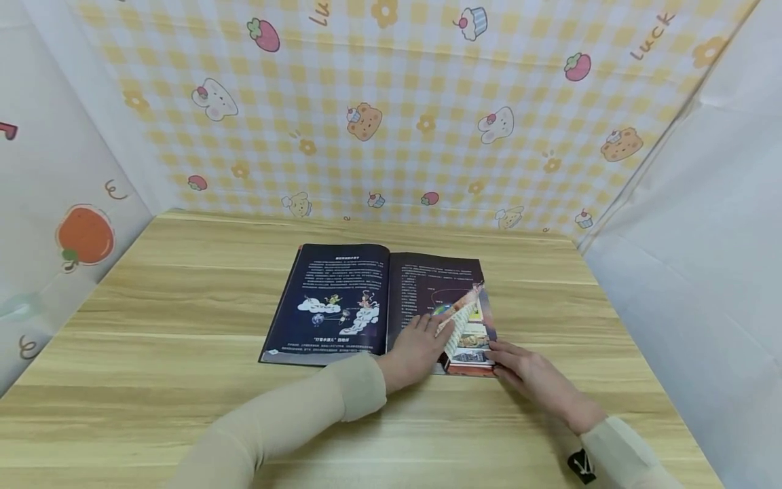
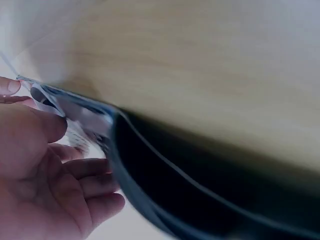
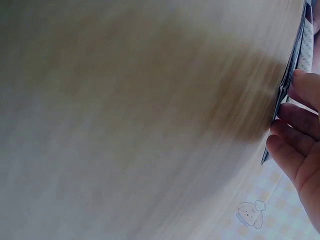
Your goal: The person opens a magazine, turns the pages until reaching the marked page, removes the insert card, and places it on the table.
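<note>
An open book with dark illustrated pages lies on the wooden table. On its right page, near the lower outer corner, a folded printed paper flap slants upward beside coloured pictures. My left hand rests on the lower right page, its fingers reaching the flap. In the left wrist view, that hand shows loosely bent fingers beside the book's lower edge. My right hand touches the book's lower right edge with its fingertips. Seen from the right wrist, the hand's fingers lie along the thin page edge.
The light wooden table extends around the book. A yellow checked cloth with cartoon prints hangs behind it, and white cloth walls the right side. A small black object shows by the right sleeve.
</note>
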{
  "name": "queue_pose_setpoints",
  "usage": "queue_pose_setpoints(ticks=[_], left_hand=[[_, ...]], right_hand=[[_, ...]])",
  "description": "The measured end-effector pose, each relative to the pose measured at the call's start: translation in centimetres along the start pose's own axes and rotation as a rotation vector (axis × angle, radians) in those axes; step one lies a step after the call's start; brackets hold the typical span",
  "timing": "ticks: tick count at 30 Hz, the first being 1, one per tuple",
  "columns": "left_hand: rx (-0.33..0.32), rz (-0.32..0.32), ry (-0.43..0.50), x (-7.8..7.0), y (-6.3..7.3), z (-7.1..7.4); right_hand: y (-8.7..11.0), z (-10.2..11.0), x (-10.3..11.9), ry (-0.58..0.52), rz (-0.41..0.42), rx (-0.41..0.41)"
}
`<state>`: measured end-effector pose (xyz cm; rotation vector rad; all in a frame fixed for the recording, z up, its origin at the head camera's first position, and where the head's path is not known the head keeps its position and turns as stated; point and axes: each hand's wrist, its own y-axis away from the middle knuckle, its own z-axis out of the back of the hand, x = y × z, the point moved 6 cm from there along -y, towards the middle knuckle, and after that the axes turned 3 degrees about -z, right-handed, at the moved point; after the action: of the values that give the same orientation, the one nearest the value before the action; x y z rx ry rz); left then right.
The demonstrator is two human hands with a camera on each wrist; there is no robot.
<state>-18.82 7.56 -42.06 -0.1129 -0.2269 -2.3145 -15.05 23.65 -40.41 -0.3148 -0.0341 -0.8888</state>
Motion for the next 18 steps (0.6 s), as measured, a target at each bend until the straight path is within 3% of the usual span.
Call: queue_pose_setpoints(ticks=[10,18], left_hand=[[0.001,0.103,-0.024,3.9,3.6,-0.9],[-0.064,0.13,0.075,5.9,6.4,-1.3]], right_hand=[[0.0,-0.2,-0.1,0.005,-0.043,0.046],[-0.2,-0.2,-0.1,0.004,-0.066,0.072]])
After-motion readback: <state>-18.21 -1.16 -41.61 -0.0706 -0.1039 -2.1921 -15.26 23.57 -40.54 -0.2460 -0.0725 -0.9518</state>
